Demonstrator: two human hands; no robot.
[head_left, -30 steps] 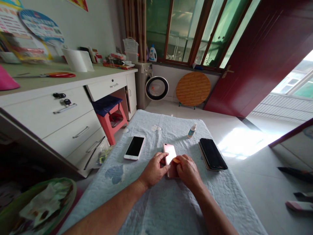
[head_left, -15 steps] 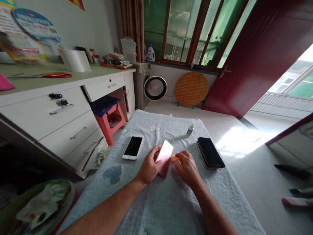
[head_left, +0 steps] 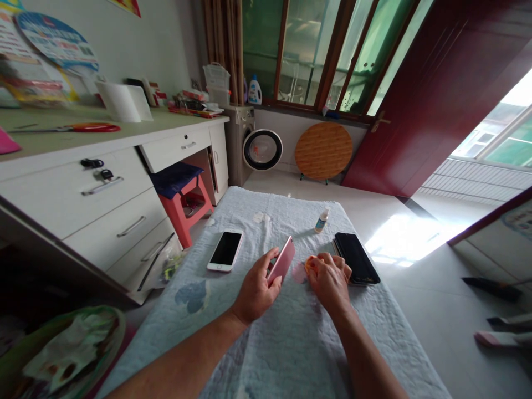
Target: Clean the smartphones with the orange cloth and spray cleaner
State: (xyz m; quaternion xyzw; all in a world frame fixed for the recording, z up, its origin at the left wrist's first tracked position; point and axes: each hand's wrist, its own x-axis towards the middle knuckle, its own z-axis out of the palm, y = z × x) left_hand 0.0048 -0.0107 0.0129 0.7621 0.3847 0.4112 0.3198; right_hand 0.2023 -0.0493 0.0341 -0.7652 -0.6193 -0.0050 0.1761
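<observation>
A pink smartphone stands tilted in my left hand, gripped by its edges with the pink back towards the right. My right hand pinches a small orange cloth just to the right of the phone, apart from it; the fingers cover most of the cloth. On the left of the covered table lies a white smartphone, its black screen up. A stack of dark-screened devices rests right beside my right hand. Behind them stands a small spray bottle with a clear cap.
A quilted pale blue cover lies over the table. At left are a white desk, a red stool with a dark cushion, and a green-rimmed bin. A washing machine with its door open stands beyond.
My right hand with the orange cloth has moved right, away from the phone. My left hand has turned the phone, so its back now shows more edge-on and darker.
</observation>
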